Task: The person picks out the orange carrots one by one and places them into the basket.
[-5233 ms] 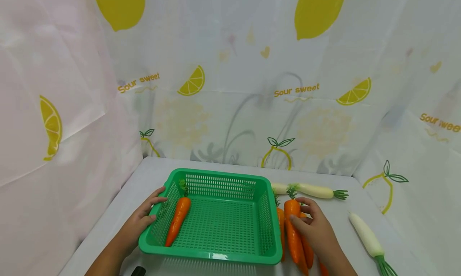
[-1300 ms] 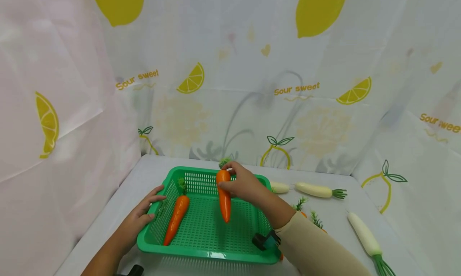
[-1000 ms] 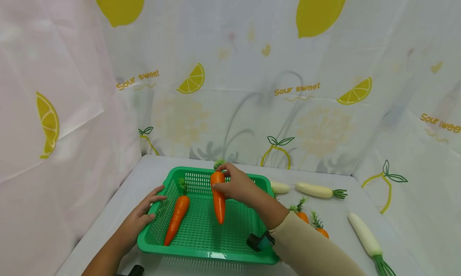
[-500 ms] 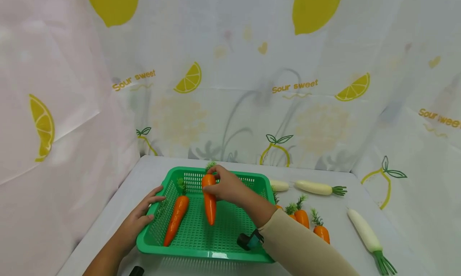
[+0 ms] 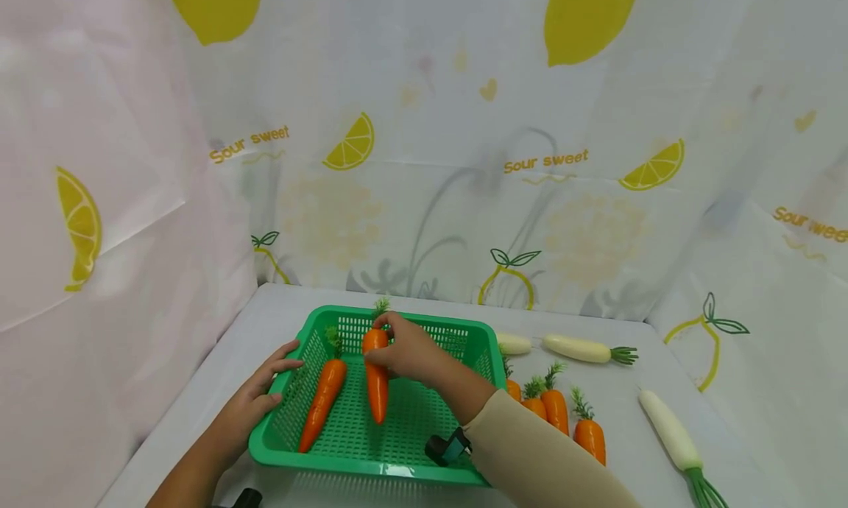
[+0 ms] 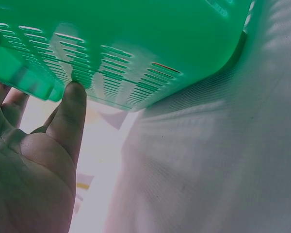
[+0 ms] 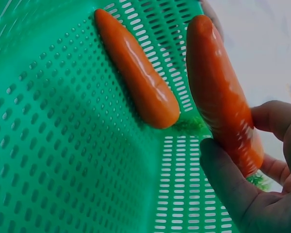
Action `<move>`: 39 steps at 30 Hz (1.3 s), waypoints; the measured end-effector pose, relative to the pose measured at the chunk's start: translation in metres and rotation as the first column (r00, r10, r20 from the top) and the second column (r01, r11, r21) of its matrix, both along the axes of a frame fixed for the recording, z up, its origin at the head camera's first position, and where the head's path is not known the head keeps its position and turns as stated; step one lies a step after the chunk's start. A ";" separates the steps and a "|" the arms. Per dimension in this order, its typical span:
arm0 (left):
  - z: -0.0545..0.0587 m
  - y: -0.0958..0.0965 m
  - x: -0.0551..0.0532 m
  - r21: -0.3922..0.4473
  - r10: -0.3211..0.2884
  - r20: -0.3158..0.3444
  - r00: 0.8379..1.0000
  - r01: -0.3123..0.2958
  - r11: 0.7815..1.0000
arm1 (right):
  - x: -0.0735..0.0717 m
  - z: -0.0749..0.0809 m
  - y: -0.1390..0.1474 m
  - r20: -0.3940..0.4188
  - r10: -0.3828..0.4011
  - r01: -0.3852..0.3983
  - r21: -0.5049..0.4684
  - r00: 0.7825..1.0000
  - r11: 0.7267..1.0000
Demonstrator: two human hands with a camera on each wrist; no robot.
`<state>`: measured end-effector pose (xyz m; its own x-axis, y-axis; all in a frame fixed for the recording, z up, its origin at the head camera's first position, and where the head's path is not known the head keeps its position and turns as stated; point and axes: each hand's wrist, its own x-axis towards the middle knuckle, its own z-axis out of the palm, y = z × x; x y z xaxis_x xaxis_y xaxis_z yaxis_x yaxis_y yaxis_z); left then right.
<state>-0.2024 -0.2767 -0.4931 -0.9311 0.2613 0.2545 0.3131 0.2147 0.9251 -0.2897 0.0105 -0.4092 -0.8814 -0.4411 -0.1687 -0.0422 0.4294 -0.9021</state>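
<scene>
My right hand point(image 5: 412, 352) pinches an orange carrot point(image 5: 377, 390) near its leafy top, with the tip pointing down over the green plastic basket point(image 5: 391, 470). In the right wrist view the thumb and fingers lie on opposite sides of the held carrot point(image 7: 216, 87), clear of the basket floor. Another carrot point(image 5: 323, 405) lies along the basket's left side. My left hand point(image 5: 250, 399) grips the basket's left rim. In the left wrist view its thumb point(image 6: 72, 111) presses the slotted outer wall while the other fingers reach over the rim, partly hidden.
Several more carrots point(image 5: 555, 411) lie right of the basket, partly behind the right sleeve point(image 5: 530, 449). White radishes lie beyond them, one at the back point(image 5: 578, 348) and one at the far right point(image 5: 670, 428). A lemon-print curtain point(image 5: 430, 221) encloses the white table point(image 5: 636, 390).
My right hand took a carrot from the pile on the right, carried it left over the basket, and has lowered it closer to the carrot inside. My left hand stays on the rim.
</scene>
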 end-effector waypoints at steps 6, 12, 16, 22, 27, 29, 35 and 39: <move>0.000 0.000 0.000 0.010 -0.006 0.002 1.000 0.006 1.000 | 0.000 -0.003 -0.005 -0.008 0.002 -0.002 0.016 1.000 1.000; -0.001 -0.001 0.001 0.023 -0.008 -0.001 1.000 0.008 1.000 | 0.001 -0.003 -0.011 -0.013 0.005 -0.004 0.035 1.000 0.999; -0.002 -0.001 0.001 0.024 -0.003 -0.001 1.000 0.003 1.000 | 0.000 -0.005 -0.015 0.003 0.006 -0.006 0.030 1.000 1.000; -0.001 -0.002 0.000 0.015 -0.009 0.012 1.000 0.008 1.000 | 0.000 -0.009 -0.018 0.041 0.011 -0.011 0.003 0.999 1.000; 0.000 -0.002 0.000 0.005 -0.003 0.009 1.000 0.003 1.000 | -0.001 -0.012 -0.023 0.043 0.014 -0.015 0.032 0.999 0.999; 0.000 -0.002 0.001 0.002 0.001 0.005 1.000 -0.001 1.000 | -0.001 -0.013 -0.026 0.047 0.015 -0.017 0.044 0.999 0.999; 0.001 -0.002 0.002 -0.023 0.017 0.024 1.000 -0.017 1.000 | -0.002 -0.017 -0.031 0.079 0.011 -0.014 0.041 0.997 0.999; 0.001 -0.001 0.001 -0.025 0.018 0.038 0.999 -0.017 1.000 | -0.003 -0.020 -0.033 0.073 0.017 -0.022 0.070 0.997 0.997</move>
<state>-0.2017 -0.2774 -0.4918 -0.9443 0.2510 0.2127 0.2741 0.2427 0.9306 -0.2926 -0.0228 -0.4293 -0.8570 -0.4430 -0.2631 0.0128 0.4921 -0.8704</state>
